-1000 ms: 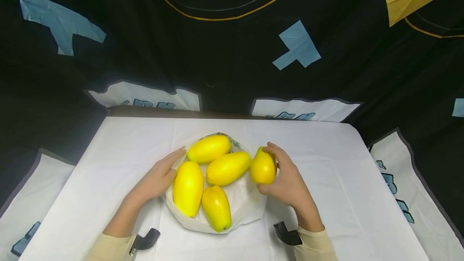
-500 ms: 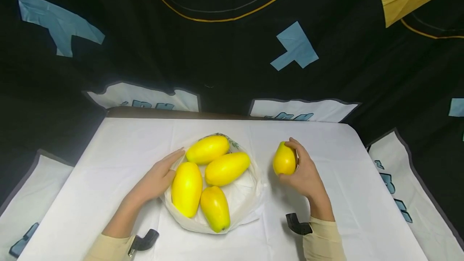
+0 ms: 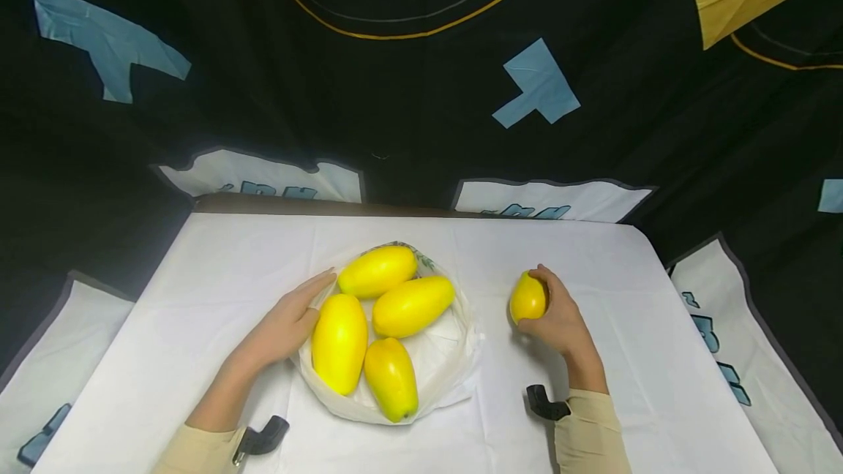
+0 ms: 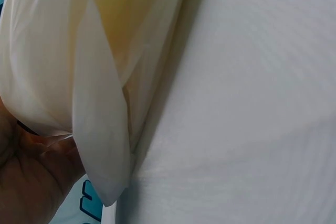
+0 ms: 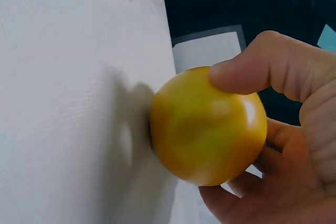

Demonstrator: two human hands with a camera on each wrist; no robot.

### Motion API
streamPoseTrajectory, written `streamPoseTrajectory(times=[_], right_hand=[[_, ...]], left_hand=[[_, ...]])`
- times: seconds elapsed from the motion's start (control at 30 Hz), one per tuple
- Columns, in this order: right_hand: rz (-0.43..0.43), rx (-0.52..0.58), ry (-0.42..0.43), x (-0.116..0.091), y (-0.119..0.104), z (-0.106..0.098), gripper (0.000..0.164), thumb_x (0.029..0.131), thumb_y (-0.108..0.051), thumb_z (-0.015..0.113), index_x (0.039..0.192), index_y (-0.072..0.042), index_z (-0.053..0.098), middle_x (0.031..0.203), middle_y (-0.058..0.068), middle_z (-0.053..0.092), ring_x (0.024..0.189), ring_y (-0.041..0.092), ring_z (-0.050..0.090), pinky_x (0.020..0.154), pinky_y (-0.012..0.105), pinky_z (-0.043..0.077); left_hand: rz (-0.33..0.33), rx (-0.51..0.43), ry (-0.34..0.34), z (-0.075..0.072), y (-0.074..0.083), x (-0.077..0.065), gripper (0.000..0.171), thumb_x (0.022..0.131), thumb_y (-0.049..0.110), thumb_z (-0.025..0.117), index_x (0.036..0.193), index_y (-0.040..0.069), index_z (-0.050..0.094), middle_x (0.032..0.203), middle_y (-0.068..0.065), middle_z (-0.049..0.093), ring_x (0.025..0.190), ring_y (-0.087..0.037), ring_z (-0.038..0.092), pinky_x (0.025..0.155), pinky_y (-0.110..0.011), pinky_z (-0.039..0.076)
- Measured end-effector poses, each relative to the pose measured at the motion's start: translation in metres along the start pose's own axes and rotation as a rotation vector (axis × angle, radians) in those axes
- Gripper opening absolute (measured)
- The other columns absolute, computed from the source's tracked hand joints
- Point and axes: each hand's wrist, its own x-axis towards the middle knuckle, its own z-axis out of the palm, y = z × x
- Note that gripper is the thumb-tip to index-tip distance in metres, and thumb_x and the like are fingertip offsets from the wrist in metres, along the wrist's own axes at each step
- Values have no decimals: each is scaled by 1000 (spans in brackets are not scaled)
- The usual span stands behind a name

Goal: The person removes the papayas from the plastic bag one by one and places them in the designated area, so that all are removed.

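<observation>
On the right of the white tabletop my right hand (image 3: 563, 324) grips a yellow mango (image 3: 527, 298), thumb on the near side and fingers on the far side. The right wrist view shows this mango's rounded end (image 5: 207, 129) at or very near the table surface; I cannot tell if it touches. A pale plastic bag (image 3: 441, 375) lies with its mouth wide, several other yellow mangoes (image 3: 413, 306) inside it. My left hand (image 3: 283, 324) rests against the bag's left rim with fingers extended. From the left wrist, the bag's side (image 4: 100, 108) partly hides that hand.
White cloth covers the table (image 3: 632, 357), whose far edge meets a black curtain (image 3: 408, 123) with blue and yellow patches. Dark wrist mounts (image 3: 546, 404) sit at both cuffs. A loose bag corner spreads to the right of the bag.
My right hand has carried the mango from the bag's right edge out to the right and lowered it towards the table. My left hand stays at the bag's rim.
</observation>
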Motion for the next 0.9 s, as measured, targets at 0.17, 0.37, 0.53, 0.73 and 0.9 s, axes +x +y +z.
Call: streamPoseTrajectory(times=[0.17, 0.37, 0.53, 0.73, 0.9], right_hand=[[-1, 5, -15, 1, 5, 0, 97, 63, 1, 77, 148, -13, 33, 161, 7, 18, 132, 40, 36, 100, 61, 40], [-49, 1, -31, 1, 8, -3, 90, 65, -1, 78, 145, -12, 38, 162, 4, 14, 140, 43, 26, 105, 64, 33], [-132, -20, 53, -1, 1, -7, 80, 68, -9, 79, 140, -12, 45, 160, 5, 20, 142, 39, 24, 107, 64, 31], [-209, 15, 192, -8, -21, -6, 78, 72, -11, 78, 143, -13, 45, 153, 10, 35, 136, 34, 35, 107, 55, 37], [-208, 61, 212, -16, -41, -1, 82, 73, -15, 81, 145, -20, 43, 146, 5, 41, 130, 31, 42, 106, 52, 40]], left_hand=[[-12, -6, -8, -1, 1, 0, 55, 98, 4, 41, 152, 8, 32, 157, -10, 29, 145, -32, 23, 116, -54, 20], [-9, -10, -7, -1, 0, 0, 56, 98, 4, 41, 153, 8, 32, 157, -9, 29, 145, -31, 22, 116, -54, 20], [-10, -14, -6, -1, -1, -1, 56, 98, 4, 41, 152, 8, 32, 157, -10, 29, 145, -32, 22, 116, -54, 19], [-12, -8, -5, 0, -1, -2, 55, 98, 5, 41, 152, 7, 32, 157, -10, 29, 145, -32, 22, 116, -54, 19], [-11, -3, -6, 0, 0, -1, 55, 98, 5, 41, 152, 8, 32, 157, -10, 29, 145, -32, 22, 116, -54, 20]])
